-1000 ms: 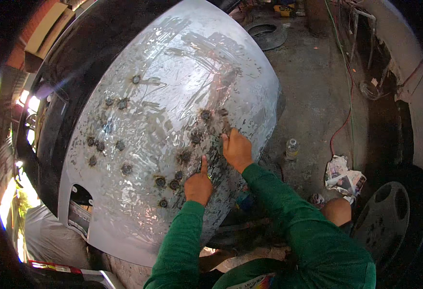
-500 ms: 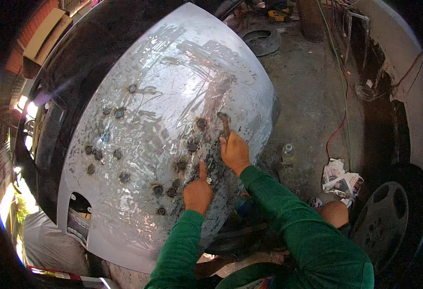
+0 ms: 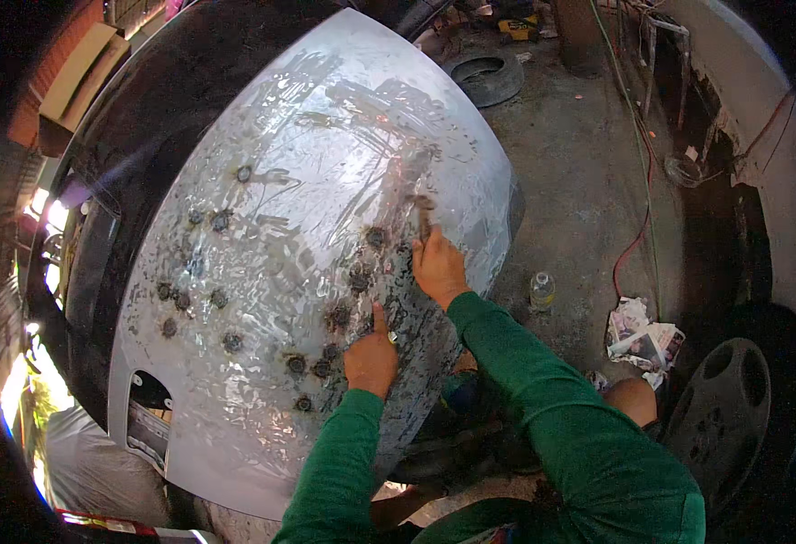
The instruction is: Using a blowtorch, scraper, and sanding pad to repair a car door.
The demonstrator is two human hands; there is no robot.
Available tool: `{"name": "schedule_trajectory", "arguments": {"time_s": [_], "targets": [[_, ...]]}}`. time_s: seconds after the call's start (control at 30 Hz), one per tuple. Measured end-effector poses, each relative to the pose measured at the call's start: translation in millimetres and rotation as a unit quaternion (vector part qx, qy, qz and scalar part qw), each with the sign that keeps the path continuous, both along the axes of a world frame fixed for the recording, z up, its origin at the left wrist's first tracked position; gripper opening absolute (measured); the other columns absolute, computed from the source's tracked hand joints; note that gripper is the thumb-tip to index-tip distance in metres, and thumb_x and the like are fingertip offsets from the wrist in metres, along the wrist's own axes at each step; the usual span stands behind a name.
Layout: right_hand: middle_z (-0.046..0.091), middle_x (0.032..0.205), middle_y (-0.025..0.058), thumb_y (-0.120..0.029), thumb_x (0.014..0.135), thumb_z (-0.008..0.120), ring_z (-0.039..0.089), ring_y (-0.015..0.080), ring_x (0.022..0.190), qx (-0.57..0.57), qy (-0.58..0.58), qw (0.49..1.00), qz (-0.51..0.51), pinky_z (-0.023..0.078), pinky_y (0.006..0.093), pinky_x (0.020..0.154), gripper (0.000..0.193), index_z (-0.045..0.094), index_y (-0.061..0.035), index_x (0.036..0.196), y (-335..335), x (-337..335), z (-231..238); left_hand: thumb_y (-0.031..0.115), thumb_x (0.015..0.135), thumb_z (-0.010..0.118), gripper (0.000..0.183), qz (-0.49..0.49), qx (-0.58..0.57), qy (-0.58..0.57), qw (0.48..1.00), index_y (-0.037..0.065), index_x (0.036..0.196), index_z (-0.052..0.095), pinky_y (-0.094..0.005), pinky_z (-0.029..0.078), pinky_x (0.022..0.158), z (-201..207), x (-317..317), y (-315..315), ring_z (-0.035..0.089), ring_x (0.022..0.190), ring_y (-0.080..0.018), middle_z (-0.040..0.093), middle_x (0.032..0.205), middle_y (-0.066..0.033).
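Observation:
A large silver car body panel (image 3: 325, 172) spreads out in front of me, scuffed and dotted with several dark burnt spots. My right hand (image 3: 439, 269) is wrapped round the short handle of a small hammer (image 3: 424, 213), over the panel's right half. The hammer is smeared by motion, so I cannot tell if its head touches the metal. Lower down and to the left, my left hand (image 3: 372, 363) rests on the panel, index finger stretched forward beside a burnt spot and the other fingers curled. A ring shows on it.
Right of the panel, a clear bottle (image 3: 542, 291) stands on the concrete floor near crumpled newspaper (image 3: 644, 337). A tire (image 3: 487, 78) lies beyond. A hose (image 3: 638, 127) runs along the right, and a wheel cover (image 3: 718, 408) sits at lower right. The panel has a cutout (image 3: 149, 394).
The hammer head has shifted slightly upward and is now blurred, and my right hand has moved a little up and left. My left hand stays almost in place.

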State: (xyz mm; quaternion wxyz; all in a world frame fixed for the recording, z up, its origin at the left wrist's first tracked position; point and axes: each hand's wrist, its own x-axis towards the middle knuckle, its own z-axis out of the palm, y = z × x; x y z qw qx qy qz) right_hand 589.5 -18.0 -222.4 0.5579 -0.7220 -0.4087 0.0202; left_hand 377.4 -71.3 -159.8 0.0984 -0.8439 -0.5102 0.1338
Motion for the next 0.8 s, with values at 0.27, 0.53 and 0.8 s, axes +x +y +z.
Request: {"name": "schedule_trajectory", "arguments": {"time_s": [0.27,0.53,0.8], "targets": [[0.072,0.082,0.0264,-0.032,0.104,0.060,0.070,0.0500,0.077,0.024,-0.006,1.000,0.017,0.055,0.0589,0.074,0.035,0.058,0.0037,0.107,-16,-5,0,0.011,0.095,0.058,0.088,-0.023,0.016,-0.015,1.000,0.012,0.173,0.018,-0.0481,0.058,0.061,33,30,40,0.073,0.067,-0.0334,0.076,0.082,-0.0175],[0.065,0.075,0.0267,-0.027,0.106,0.060,0.065,0.0511,0.074,-0.026,-0.035,0.996,0.078,0.049,0.0617,0.068,0.031,0.056,0.0031,0.107,-24,-15,-16,0.013,0.098,0.055,0.083,-0.020,0.035,0.009,0.999,0.011,0.173,0.019,-0.0481,0.061,0.068,28,38,46,0.076,0.077,-0.0320,0.077,0.089,-0.0172],[0.063,0.079,0.0265,-0.031,0.107,0.060,0.062,0.0508,0.073,0.028,-0.078,0.992,0.100,0.048,0.0621,0.068,0.035,0.054,0.0026,0.103,-62,-53,-17,0.017,0.091,0.062,0.067,-0.041,0.009,-0.130,0.991,0.016,0.156,0.051,-0.0539,0.059,0.073,82,-35,-39,0.075,0.084,-0.0408,0.076,0.097,-0.0210]]}}
